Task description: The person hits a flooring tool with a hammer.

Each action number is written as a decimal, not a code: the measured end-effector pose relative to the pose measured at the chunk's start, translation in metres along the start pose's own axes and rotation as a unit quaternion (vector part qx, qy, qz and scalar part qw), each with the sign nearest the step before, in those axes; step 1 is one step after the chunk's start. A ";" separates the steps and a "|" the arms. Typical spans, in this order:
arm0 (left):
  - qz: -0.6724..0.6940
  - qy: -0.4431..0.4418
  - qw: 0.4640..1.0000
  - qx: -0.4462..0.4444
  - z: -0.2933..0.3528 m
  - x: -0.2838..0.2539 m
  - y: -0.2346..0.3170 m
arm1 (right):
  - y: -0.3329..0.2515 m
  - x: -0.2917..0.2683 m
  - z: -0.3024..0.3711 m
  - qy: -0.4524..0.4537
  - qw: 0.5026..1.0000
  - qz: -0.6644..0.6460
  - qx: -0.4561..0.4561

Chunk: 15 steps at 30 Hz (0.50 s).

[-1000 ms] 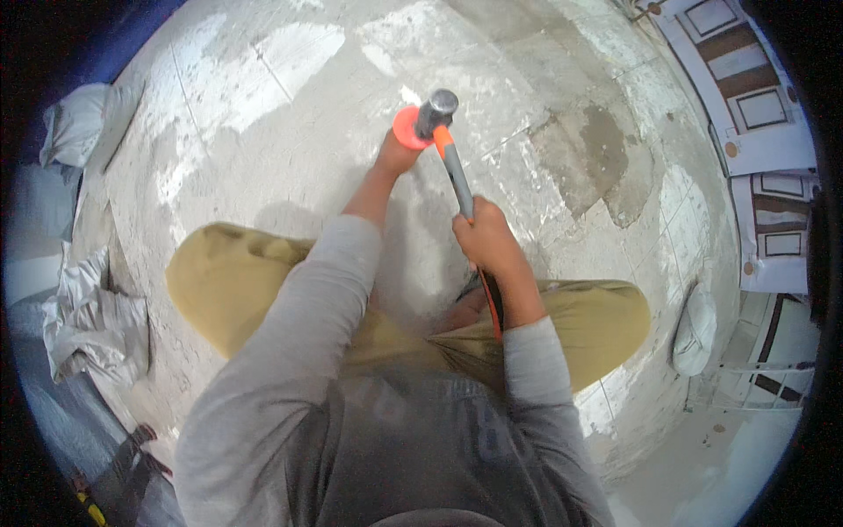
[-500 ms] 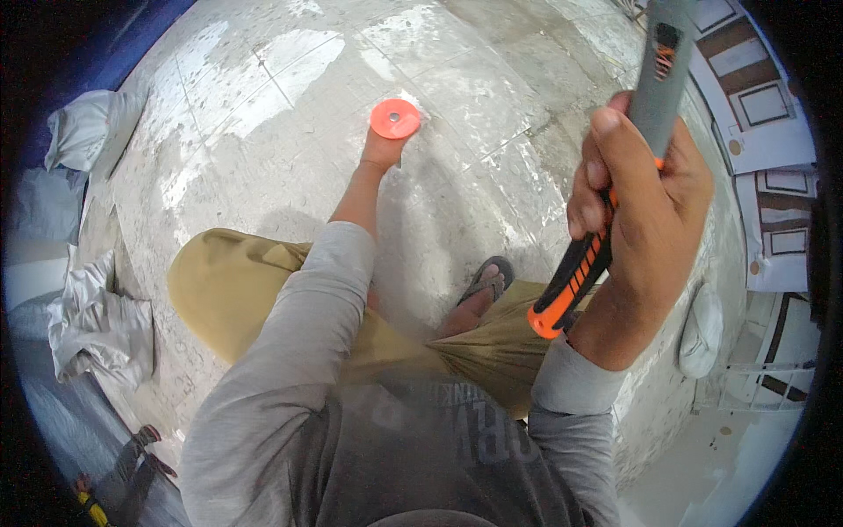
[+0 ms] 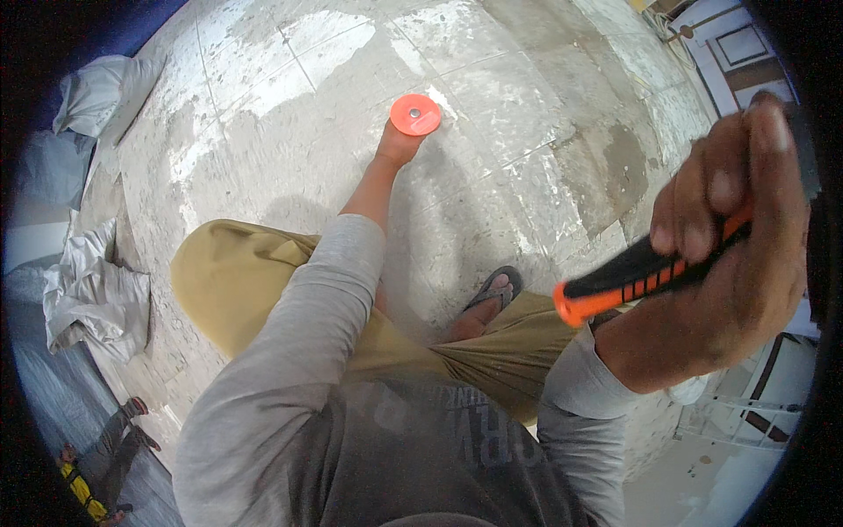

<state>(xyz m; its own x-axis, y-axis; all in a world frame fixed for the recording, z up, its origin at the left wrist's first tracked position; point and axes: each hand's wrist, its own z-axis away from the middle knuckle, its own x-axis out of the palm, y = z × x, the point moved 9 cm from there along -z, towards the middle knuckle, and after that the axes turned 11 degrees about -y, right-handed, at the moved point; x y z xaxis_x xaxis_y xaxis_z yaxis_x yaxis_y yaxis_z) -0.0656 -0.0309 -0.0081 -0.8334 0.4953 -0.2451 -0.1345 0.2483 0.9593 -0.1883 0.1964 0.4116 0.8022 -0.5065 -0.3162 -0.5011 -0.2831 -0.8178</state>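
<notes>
Low over the floor ahead, my left hand (image 3: 399, 146) is closed around a chisel below its round orange hand guard (image 3: 415, 115). The chisel's metal striking end shows in the middle of the guard, while the blade is hidden underneath. At the right, my right hand (image 3: 742, 255) is raised close to the camera, fingers wrapped round the black and orange grip of a hammer (image 3: 628, 279). Its butt end points left toward my body. The grey shaft runs off into the dark rim, and the hammer's head cannot be seen. Hammer and chisel are well apart.
The grey tiled floor (image 3: 492, 97) is rough, with pale chipped patches. Whitish sacks (image 3: 97, 294) lie at the left. A person in dark clothes with yellow (image 3: 97, 474) is at the lower left. Panelled white boards (image 3: 738, 44) stand at the right. My sandalled foot (image 3: 487, 303) is below the chisel.
My right hand has swung right and nearer the camera with the hammer, whose handle now lies flatter. The left hand still grips the chisel; the whole view has shifted slightly.
</notes>
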 end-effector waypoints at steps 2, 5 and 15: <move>0.022 -0.012 0.999 -0.027 0.000 0.003 0.001 | 0.015 0.000 -0.015 -0.038 0.999 0.018 -0.018; 0.025 0.004 0.999 -0.036 0.008 -0.008 0.007 | 0.053 0.055 0.009 -0.039 0.989 0.140 -0.020; 0.021 -0.027 0.999 -0.026 0.001 0.010 0.004 | 0.214 0.098 0.122 -0.238 0.858 -0.029 0.455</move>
<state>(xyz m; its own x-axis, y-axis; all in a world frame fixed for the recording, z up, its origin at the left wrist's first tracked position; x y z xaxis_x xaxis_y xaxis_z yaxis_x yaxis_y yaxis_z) -0.0741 -0.0241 -0.0067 -0.8087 0.5497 -0.2094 -0.1277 0.1835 0.9747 -0.1777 0.1859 0.1470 0.9674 -0.0615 -0.2455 -0.1689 0.5657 -0.8072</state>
